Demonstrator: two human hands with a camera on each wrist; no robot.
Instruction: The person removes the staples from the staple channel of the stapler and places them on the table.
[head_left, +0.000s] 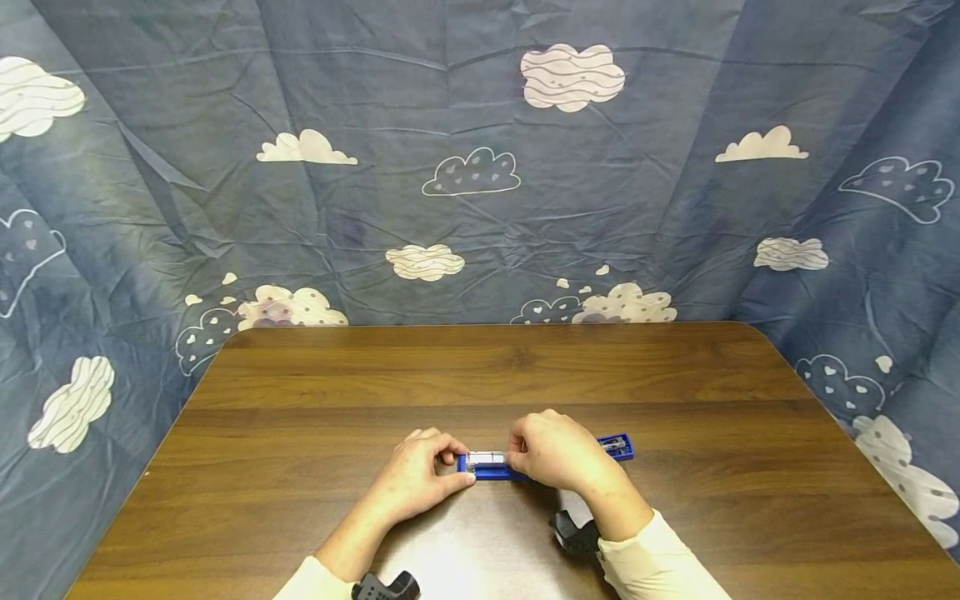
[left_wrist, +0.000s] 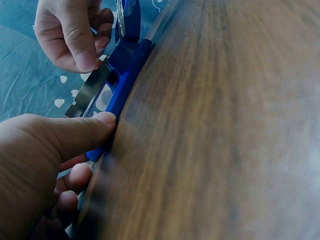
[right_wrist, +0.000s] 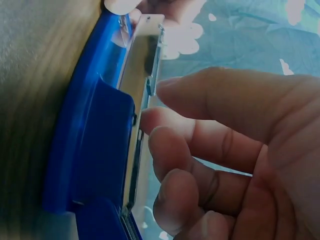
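Note:
A blue stapler [head_left: 492, 474] lies folded wide open on the wooden table, its base toward the left and its upper arm [head_left: 627, 455] stretched out to the right. My left hand [head_left: 411, 477] grips the base's left end, thumb on the near edge and fingers behind. Above the base runs the shiny metal rail [left_wrist: 89, 92]. My right hand [head_left: 558, 452] is over the stapler's middle, its thumb and forefinger pinching at the rail's edge while the other fingers curl. In the right wrist view, a small silver tab [right_wrist: 150, 86] shows right at the thumb tip.
The brown table [head_left: 300, 383] has rounded far corners. Behind and beside it hangs a blue-grey curtain [head_left: 390, 100] with cloud prints. Black straps with mounts [head_left: 576, 533] sit at both wrists, below light sleeves.

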